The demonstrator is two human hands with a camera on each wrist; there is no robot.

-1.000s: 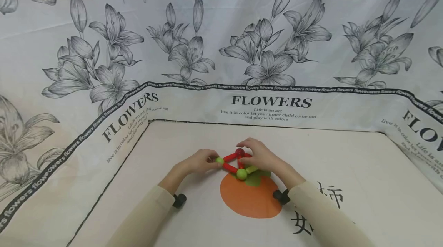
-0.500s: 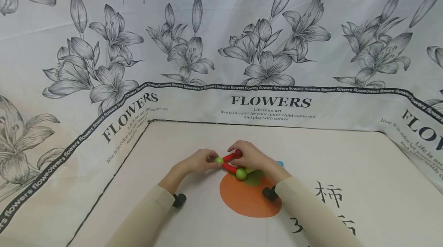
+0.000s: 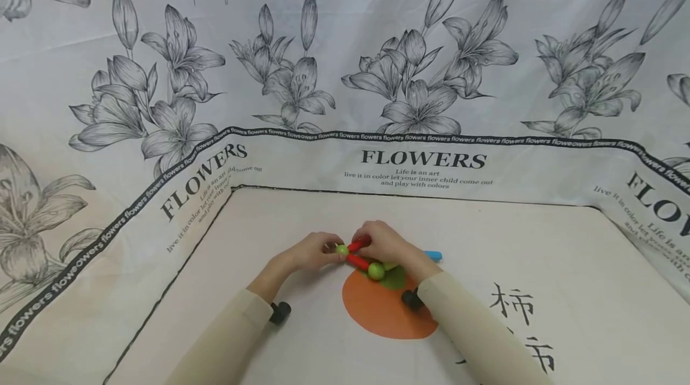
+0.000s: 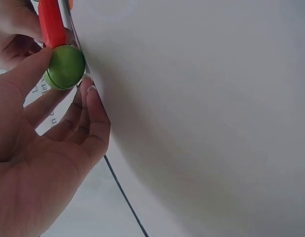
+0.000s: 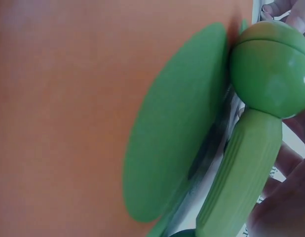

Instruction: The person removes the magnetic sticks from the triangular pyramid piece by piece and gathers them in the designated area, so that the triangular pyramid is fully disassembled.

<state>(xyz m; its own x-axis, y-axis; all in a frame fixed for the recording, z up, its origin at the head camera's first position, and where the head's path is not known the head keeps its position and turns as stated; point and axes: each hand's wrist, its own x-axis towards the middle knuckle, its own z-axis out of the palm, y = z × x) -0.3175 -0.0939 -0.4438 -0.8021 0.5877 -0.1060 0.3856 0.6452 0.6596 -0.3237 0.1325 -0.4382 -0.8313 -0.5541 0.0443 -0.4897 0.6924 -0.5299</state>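
In the head view a toy frame of balls and rods lies between both hands. My left hand (image 3: 311, 251) pinches a green ball (image 3: 342, 250) at its left corner; the left wrist view shows thumb and fingertips around that green ball (image 4: 66, 66), with a red rod (image 4: 52, 23) joined to it. My right hand (image 3: 385, 242) grips the far red rod (image 3: 358, 244) and hides the frame's far corner. A nearer red rod (image 3: 358, 262) runs to a second green ball (image 3: 376, 271). From it a light green rod (image 5: 241, 173) extends in the right wrist view.
The end of a blue rod (image 3: 433, 255) shows beyond the right wrist. Underneath is a pale cloth (image 3: 280, 349) printed with an orange persimmon (image 3: 385, 313) and black characters (image 3: 512, 304). A flower-printed curtain (image 3: 302, 163) stands behind and at the sides.
My right hand has shifted left and nearer, from around the red ball onto the far red rod, covering that ball. The blue rod's end has come into sight. My left hand has stayed put.
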